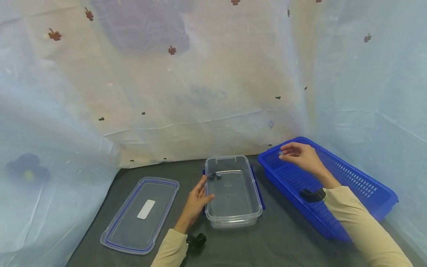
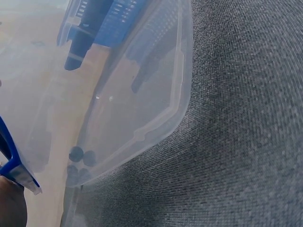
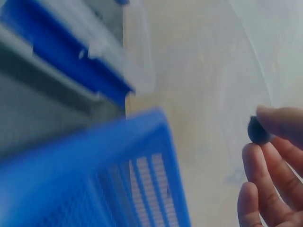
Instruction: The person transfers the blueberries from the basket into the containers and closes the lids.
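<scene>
Nearest you, your left hand (image 1: 195, 202) lies with relaxed, straight fingers against the left wall of the clear plastic container (image 1: 233, 218), steadying it. At two o'clock, your right hand (image 1: 301, 157) pinches a small dark cap (image 1: 281, 152) above the blue basket's (image 1: 377, 200) far corner. A few caps (image 1: 214, 175) already sit in the container; the basket looks nearly emptied. The lid (image 1: 140, 215) lies off at nine o'clock, so closing probably remains.

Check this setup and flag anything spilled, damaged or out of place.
Nothing stands out. The clear container sits upright with its lid lying flat beside it, and the blue basket looks intact. The small dark pieces are inside the container.
</scene>
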`<state>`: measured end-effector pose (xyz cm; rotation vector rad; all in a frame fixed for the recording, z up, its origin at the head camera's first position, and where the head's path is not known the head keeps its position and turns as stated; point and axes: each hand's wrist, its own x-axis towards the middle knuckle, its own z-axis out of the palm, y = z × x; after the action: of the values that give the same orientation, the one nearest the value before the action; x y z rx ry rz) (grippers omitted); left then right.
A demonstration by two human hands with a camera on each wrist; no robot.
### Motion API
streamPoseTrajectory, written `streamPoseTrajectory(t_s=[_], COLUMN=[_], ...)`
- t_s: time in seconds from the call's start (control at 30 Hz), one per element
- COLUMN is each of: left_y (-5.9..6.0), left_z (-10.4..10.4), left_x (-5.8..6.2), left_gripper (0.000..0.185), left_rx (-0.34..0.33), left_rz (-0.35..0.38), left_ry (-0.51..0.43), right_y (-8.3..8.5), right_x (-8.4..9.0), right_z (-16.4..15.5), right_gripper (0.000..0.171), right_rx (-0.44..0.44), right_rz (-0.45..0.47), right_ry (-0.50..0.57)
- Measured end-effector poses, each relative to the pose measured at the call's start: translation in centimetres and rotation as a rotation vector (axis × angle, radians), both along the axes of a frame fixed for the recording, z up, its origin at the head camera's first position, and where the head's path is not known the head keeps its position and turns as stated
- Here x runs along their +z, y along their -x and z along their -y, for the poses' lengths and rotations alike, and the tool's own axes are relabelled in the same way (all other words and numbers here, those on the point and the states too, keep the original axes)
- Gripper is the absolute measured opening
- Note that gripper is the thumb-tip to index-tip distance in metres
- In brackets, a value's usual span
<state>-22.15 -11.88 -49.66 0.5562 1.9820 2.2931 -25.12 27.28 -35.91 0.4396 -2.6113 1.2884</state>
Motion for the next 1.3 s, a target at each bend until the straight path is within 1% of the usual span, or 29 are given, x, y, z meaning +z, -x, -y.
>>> streamPoseTrajectory(t_s=[0.17,0.3,0.47,0.67,0.77,0.9,1.1,1.2,1.3], left_y=[-0.1,-0.1,-0.1,0.0,0.0,-0.1,0.0,0.0,0.0], left_z=[0.0,0.0,0.0,-0.1,-0.2,-0.1,-0.1,0.0,-0.1], left_x=[0.1,0.3,0.3,0.2,0.2,0.2,0.2,0.1,0.1], left_gripper=[0.079,0.079,0.079,0.079,0.079,0.078,0.078,0.077,0.077], left_rx=[-0.005,-0.003,0.002,-0.002,0.000,0.012,0.017,0.017,0.019], left_rz=[0.001,0.006,0.006,-0.001,0.002,0.008,0.010,0.009,0.008], left_ry=[-0.012,-0.016,-0.020,-0.035,-0.039,-0.028,-0.003,0.000,0.007], right_y=[0.4,1.0,1.7,2.5,3.1,3.6,4.4,4.9,5.2], right_x=[0.4,0.3,-0.2,-1.3,-2.0,-2.8,-4.5,-5.5,-6.5], right_z=[2.8,5.3,8.6,12.4,13.9,15.8,18.1,18.9,19.6], right_gripper=[0.041,0.039,0.033,0.029,0.026,0.024,0.026,0.026,0.024], right_rx=[0.008,0.018,0.032,0.042,0.046,0.013,-0.095,-0.146,-0.184], right_rz=[0.027,0.032,0.036,0.016,0.023,0.071,0.159,0.181,0.200], right_ry=[0.085,0.140,0.163,0.179,0.198,0.195,0.174,0.172,0.193])
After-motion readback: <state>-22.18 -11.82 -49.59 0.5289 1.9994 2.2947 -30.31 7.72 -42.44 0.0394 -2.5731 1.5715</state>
